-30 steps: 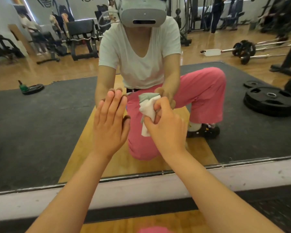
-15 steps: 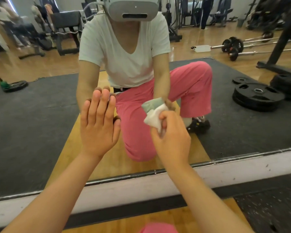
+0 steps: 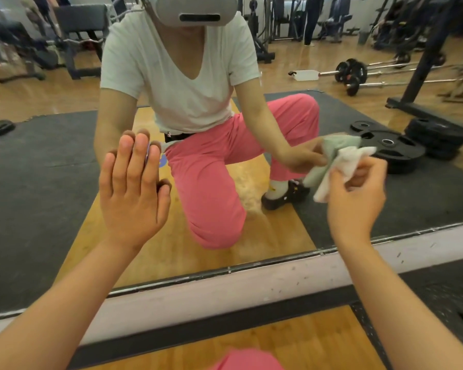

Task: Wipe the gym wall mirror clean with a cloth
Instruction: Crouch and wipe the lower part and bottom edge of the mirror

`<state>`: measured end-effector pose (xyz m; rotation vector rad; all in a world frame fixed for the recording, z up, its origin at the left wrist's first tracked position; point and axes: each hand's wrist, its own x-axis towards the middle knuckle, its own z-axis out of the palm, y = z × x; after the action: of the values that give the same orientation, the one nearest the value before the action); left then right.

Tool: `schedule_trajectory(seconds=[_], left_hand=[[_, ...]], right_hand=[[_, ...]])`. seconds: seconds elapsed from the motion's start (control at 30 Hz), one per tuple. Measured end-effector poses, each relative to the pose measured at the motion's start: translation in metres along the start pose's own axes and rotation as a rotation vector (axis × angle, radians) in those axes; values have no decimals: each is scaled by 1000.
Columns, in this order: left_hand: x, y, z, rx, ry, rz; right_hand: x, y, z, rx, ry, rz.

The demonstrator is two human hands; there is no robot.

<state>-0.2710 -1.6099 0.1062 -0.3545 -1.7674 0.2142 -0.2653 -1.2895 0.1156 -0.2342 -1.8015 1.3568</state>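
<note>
Mirror (image 3: 38,196): wall glass fills the view, reflecting a kneeling person (image 3: 182,84) in a white top and pink trousers, with dark mats and weight plates (image 3: 401,153).
Sill (image 3: 251,285): pale strip running under the glass's lower edge.
Left hand (image 3: 133,193): flat on the glass, fingers (image 3: 134,158) straight and pressed together, thumb apart.
Right hand (image 3: 356,201): fingers curled, pinching the cloth.
Cloth (image 3: 345,160): white, bunched, held against the glass at lower right, near the reflected plates.

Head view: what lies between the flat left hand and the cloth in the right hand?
Nothing solid: in the head view, only bare mirror with a hazy smear separates the left hand from the cloth that the right hand grips.
</note>
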Motion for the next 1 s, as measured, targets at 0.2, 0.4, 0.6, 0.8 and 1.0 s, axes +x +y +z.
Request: schedule_trajectory(seconds=[0.2, 0.4, 0.6, 0.8, 1.0], left_hand=[[6, 7, -7, -67, -42, -81], [54, 92, -3, -261, -29, -67], [165, 190, 22, -402, 5, 102], [170, 201, 41, -309, -11, 92], [167, 209, 51, -149, 13, 108]], right_hand=[[-32, -8, 25, -15, -315, -163], [-18, -5, 17, -94, -421, -272], [-3, 2, 8, -167, -524, -275], [60, 50, -45, -164, -361, -256], [102, 82, -72, -88, -87, -77]])
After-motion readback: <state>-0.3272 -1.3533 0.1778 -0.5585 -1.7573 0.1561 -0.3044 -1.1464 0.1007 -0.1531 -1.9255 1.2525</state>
